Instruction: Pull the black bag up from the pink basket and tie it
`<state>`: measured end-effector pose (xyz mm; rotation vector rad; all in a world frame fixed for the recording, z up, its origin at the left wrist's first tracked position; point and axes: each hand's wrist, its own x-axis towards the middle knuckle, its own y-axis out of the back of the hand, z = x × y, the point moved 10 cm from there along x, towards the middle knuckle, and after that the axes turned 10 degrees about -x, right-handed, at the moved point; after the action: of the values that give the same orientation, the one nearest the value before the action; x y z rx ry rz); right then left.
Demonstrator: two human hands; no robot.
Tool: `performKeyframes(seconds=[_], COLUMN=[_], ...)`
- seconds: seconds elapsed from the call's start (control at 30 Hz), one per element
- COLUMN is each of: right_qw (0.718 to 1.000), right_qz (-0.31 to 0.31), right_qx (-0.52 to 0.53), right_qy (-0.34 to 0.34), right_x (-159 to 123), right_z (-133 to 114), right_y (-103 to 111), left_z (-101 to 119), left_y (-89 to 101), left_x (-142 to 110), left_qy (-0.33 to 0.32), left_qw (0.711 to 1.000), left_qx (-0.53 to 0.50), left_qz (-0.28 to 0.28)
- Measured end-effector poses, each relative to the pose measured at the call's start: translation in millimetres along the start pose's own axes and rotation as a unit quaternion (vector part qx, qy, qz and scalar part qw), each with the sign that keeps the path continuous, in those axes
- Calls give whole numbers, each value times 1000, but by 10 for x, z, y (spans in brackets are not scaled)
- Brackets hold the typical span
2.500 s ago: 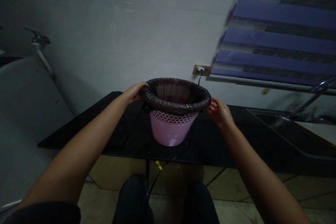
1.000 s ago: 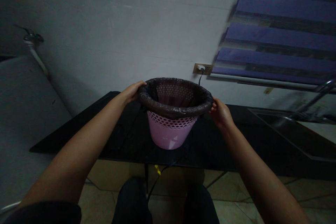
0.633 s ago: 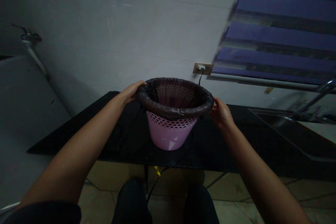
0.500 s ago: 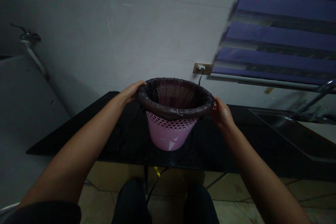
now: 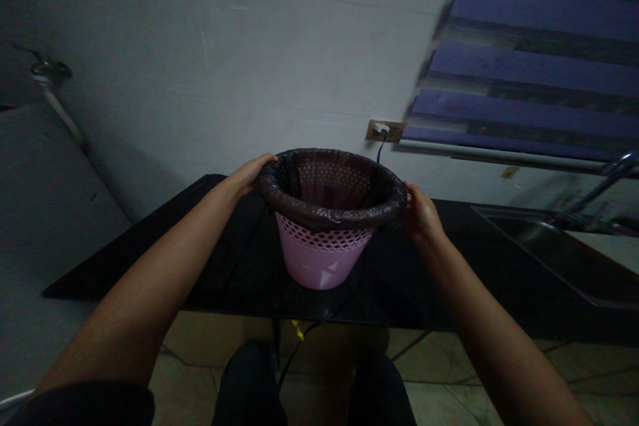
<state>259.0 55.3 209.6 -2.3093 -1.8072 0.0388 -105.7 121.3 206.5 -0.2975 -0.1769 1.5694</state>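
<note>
pink plastic sits mid-frame in my head view: a basket point(image 5: 319, 269) standing on the dark counter point(image 5: 399, 286), with a band of holes below its upper edge. a dark, thin bag point(image 5: 329, 218) lines it and is folded outward over the rim in a thick roll; through the film inside i can make out more of the perforated wall.

my left hand point(image 5: 252, 172) holds the left side of that roll, thumb on top, the other fingers mostly hidden from me. my right hand point(image 5: 421, 214) is closed in on the opposite side — fingers curled against the bag's edge, their tips partly out of sight. so i have the basket between both hands, near the counter's front edge.

behind it i see a pale wall point(image 5: 299, 60) with a socket point(image 5: 394, 131) and a white plug point(image 5: 381, 128) in it, then a purple striped blind point(image 5: 514, 66) further right. a metal sink point(image 5: 549, 249) is set into the counter on the right, well apart from the basket. a black cord point(image 5: 288, 363) with a yellow tag point(image 5: 298, 329) hangs at the front, above my knees.
</note>
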Motion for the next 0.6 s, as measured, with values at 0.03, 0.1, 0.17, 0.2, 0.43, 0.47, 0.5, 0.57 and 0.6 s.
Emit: performKeyframes(seconds=[0.03, 0.1, 0.17, 0.2, 0.43, 0.47, 0.5, 0.57, 0.6], right_qw=[1000, 1000, 1000, 999, 999, 999, 999, 999, 999], right_qz=[-1, -6, -16, -18, -17, -15, -14, -11, -7], right_qx=[-2, -13, -24, -28, -28, -28, -29, -30, -30], right_qy=[2, 8, 11, 11, -2, -1, 1, 14, 22], right_x=[4, 13, 21, 25, 30, 27, 24, 17, 14], right_z=[0, -1, 0, 0, -14, -21, -31, -65, -88], right_y=[-4, -19, -40, -46, -71, -73, -77, -84, -81], left_z=[-8, -18, -20, -19, -27, -30, -31, -34, -34], left_y=[-1, -3, -8, -13, -12, -9, -7, -12, -18], left_x=[16, 43, 59, 63, 70, 75, 80, 93, 100], left_qy=[0, -1, -3, -4, 6, 7, 7, 7, 6], left_qw=[1000, 1000, 1000, 1000, 1000, 1000, 1000, 1000, 1000], left_qx=[1, -1, -4, -6, -18, -19, -21, -24, -25], left_qz=[-2, -6, -10, -12, -12, -11, -10, -12, -15])
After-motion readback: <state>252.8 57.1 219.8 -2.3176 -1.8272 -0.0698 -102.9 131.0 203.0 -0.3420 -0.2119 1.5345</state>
